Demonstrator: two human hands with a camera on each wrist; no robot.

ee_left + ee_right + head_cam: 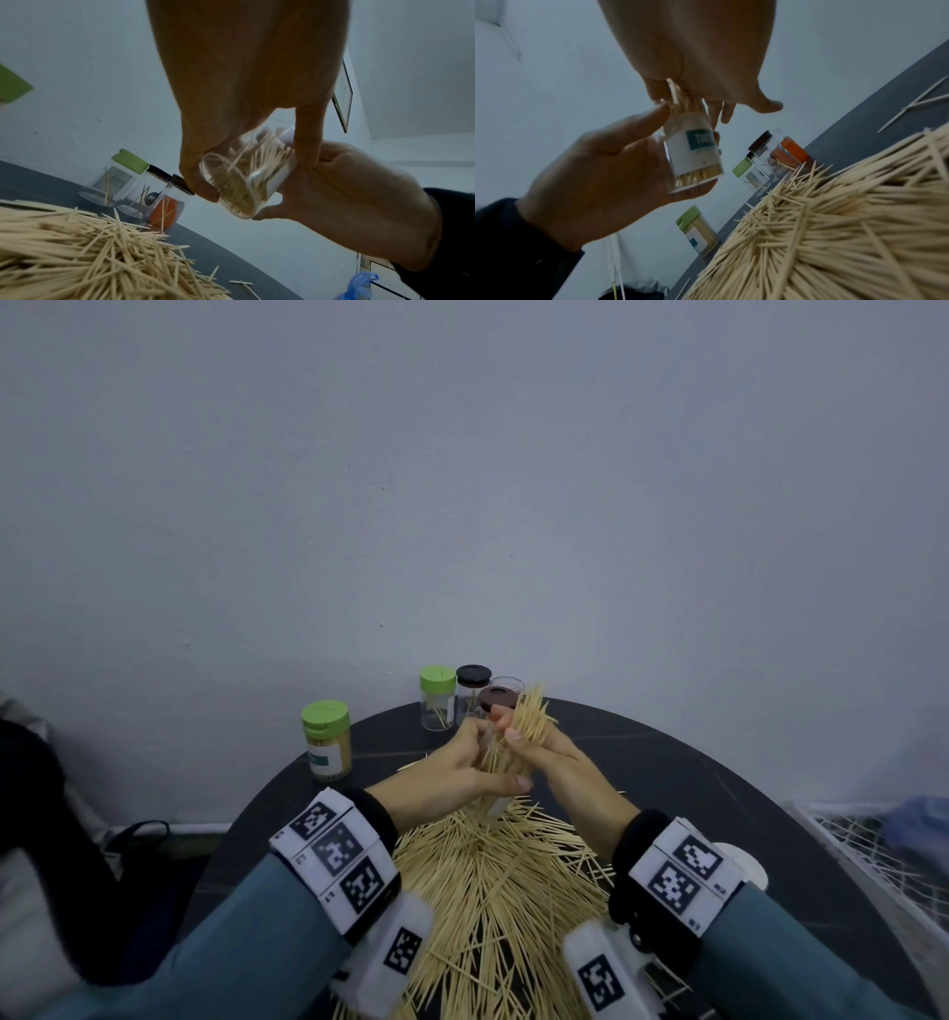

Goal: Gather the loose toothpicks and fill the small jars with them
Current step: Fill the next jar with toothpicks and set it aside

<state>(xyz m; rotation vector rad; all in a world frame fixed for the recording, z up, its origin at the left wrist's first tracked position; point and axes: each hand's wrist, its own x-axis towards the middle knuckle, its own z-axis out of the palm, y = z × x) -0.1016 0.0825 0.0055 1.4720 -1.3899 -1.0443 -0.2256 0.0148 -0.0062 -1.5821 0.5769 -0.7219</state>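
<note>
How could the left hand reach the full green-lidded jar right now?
Probably not yet: the left hand is gripping a jar the right hand is filling. The green-lidded jar stands unobstructed to its left.

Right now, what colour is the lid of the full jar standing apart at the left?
Light green lid; head view shows it best.

Setting: plain indoor room, likely domestic. Evidence: bare pale wall (462, 480), round dark desk (719, 773), framed picture (343, 95) on wall.

Pale tan toothpicks (493, 880), dark grey table (693, 778), 2 green-lidded jars (326, 741).
</note>
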